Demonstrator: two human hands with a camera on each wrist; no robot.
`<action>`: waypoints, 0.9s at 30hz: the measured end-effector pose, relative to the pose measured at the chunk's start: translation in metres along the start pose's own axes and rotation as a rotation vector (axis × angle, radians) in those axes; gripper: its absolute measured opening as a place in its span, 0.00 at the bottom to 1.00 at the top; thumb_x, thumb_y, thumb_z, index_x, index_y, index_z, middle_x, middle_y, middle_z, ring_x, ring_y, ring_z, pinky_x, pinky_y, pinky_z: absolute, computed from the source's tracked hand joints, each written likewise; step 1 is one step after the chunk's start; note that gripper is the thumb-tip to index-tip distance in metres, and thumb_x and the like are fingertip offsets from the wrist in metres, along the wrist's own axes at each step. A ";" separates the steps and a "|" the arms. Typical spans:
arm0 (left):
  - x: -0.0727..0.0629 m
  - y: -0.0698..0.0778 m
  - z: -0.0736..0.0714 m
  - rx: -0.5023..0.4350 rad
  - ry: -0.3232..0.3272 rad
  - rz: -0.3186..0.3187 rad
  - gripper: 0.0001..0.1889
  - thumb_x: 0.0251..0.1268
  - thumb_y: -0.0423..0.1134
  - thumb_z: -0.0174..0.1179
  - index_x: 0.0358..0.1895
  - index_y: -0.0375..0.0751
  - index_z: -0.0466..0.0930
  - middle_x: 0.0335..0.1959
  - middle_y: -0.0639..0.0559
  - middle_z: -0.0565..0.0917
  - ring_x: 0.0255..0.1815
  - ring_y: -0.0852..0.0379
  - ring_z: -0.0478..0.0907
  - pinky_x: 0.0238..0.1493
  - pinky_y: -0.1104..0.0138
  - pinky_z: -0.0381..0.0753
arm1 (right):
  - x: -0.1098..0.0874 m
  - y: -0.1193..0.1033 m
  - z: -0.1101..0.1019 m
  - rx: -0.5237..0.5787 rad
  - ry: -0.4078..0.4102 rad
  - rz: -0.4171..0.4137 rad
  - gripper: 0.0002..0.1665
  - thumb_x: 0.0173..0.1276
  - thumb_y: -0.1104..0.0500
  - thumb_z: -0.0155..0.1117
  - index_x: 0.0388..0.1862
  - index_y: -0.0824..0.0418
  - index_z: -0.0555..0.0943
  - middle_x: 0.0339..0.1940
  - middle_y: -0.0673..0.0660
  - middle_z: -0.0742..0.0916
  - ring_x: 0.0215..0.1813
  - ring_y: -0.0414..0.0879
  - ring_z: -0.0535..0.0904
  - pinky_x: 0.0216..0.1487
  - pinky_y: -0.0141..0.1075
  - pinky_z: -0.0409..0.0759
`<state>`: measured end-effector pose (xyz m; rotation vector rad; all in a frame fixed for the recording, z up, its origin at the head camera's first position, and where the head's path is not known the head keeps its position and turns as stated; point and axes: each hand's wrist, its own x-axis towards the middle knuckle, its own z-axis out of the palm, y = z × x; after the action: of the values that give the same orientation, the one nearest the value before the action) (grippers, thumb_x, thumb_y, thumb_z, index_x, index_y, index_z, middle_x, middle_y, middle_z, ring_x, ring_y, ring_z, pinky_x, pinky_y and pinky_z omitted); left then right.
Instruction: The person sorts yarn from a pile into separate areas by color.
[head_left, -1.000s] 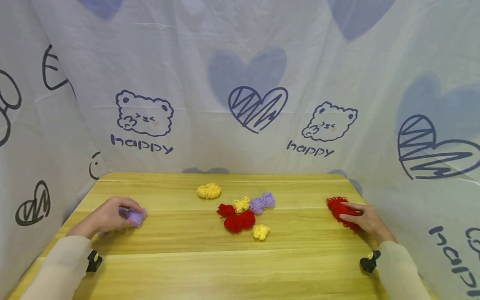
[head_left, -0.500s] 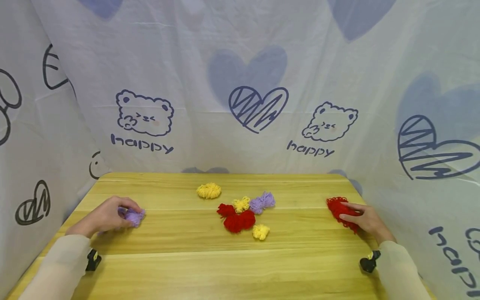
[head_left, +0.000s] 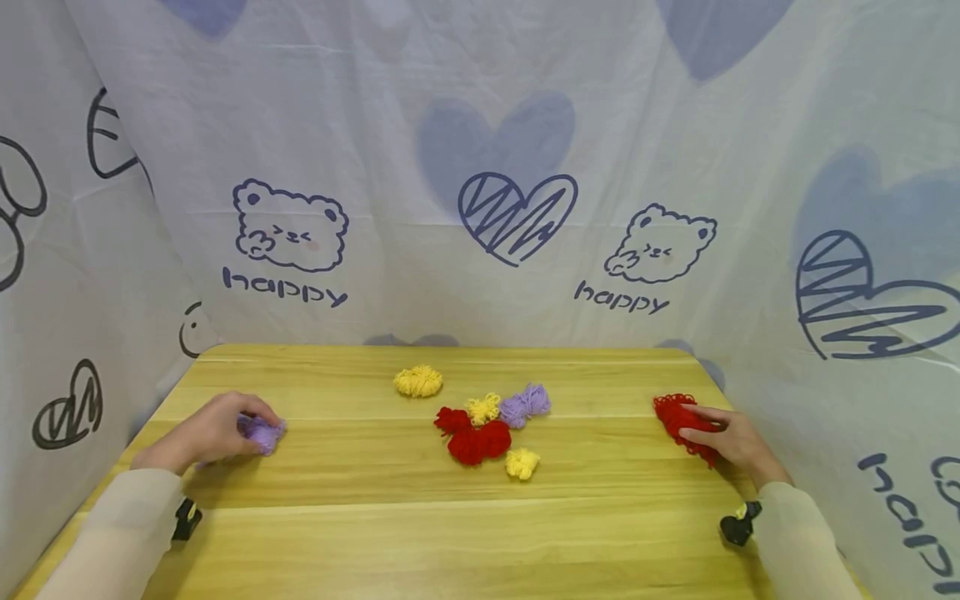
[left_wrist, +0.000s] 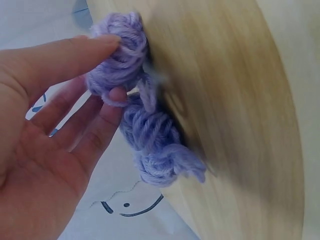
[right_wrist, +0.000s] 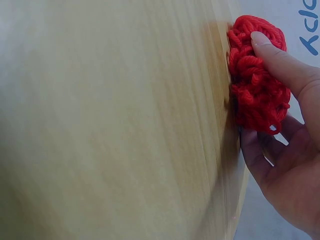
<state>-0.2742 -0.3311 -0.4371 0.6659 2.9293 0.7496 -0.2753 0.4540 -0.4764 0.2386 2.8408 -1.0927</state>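
Observation:
At the table's left side my left hand [head_left: 213, 432] holds a lilac yarn bundle [head_left: 264, 435] between thumb and fingers. The left wrist view shows that upper bundle [left_wrist: 122, 55] under the thumb, with a second lilac bundle [left_wrist: 152, 142] right against it, close to the tabletop. On the right side, my right hand [head_left: 738, 442] grips a red yarn bundle [head_left: 681, 423] that rests on the wood. In the right wrist view the thumb lies on top of the red yarn [right_wrist: 257, 75], while the other fingers curl around its far side, partly hidden.
Mid-table sit a red yarn bundle [head_left: 478, 442], a lilac one [head_left: 525, 405], a small yellow one [head_left: 482, 408] and another yellow one [head_left: 522, 463]. A larger yellow bundle [head_left: 417, 382] lies farther back. Printed cloth [head_left: 405, 275] encloses the wooden table [head_left: 420, 542].
The lilac yarn at my left hand has shifted slightly left, and less of it shows past the fingers. My right hand and the red yarn have stayed in place.

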 end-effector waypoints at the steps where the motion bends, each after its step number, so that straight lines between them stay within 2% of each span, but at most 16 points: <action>1: 0.000 0.000 0.000 0.001 -0.001 -0.002 0.17 0.46 0.28 0.80 0.43 0.41 0.90 0.48 0.38 0.88 0.51 0.37 0.83 0.53 0.42 0.83 | 0.000 0.000 0.000 0.001 0.000 -0.002 0.50 0.66 0.38 0.72 0.77 0.62 0.67 0.77 0.80 0.65 0.70 0.76 0.63 0.71 0.68 0.70; 7: 0.000 -0.003 -0.001 0.003 -0.007 0.001 0.18 0.46 0.28 0.79 0.44 0.40 0.91 0.48 0.37 0.88 0.50 0.37 0.83 0.52 0.42 0.83 | 0.000 0.001 0.000 0.001 -0.004 0.007 0.50 0.66 0.37 0.72 0.78 0.61 0.67 0.77 0.80 0.64 0.70 0.76 0.63 0.71 0.69 0.68; 14: -0.001 -0.006 -0.001 0.025 0.003 0.012 0.18 0.45 0.30 0.80 0.44 0.42 0.91 0.48 0.39 0.89 0.49 0.41 0.84 0.51 0.47 0.84 | -0.001 0.000 -0.001 -0.001 0.000 -0.001 0.49 0.66 0.39 0.73 0.77 0.62 0.68 0.77 0.80 0.64 0.71 0.75 0.64 0.72 0.69 0.67; 21: -0.002 -0.008 -0.001 0.009 -0.001 -0.006 0.18 0.46 0.29 0.80 0.44 0.41 0.91 0.48 0.37 0.89 0.50 0.39 0.84 0.52 0.43 0.83 | -0.001 0.001 0.000 -0.011 0.010 -0.039 0.48 0.67 0.39 0.72 0.77 0.63 0.69 0.76 0.80 0.66 0.70 0.75 0.66 0.70 0.68 0.70; 27: -0.003 -0.007 -0.001 0.009 -0.002 -0.001 0.18 0.47 0.30 0.80 0.45 0.40 0.91 0.49 0.36 0.89 0.49 0.39 0.84 0.51 0.44 0.84 | -0.002 -0.001 0.000 -0.043 0.013 -0.042 0.48 0.68 0.40 0.71 0.77 0.64 0.68 0.76 0.82 0.65 0.69 0.76 0.65 0.69 0.69 0.70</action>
<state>-0.2746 -0.3380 -0.4398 0.6651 2.9325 0.7360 -0.2739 0.4532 -0.4757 0.1845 2.8902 -1.0398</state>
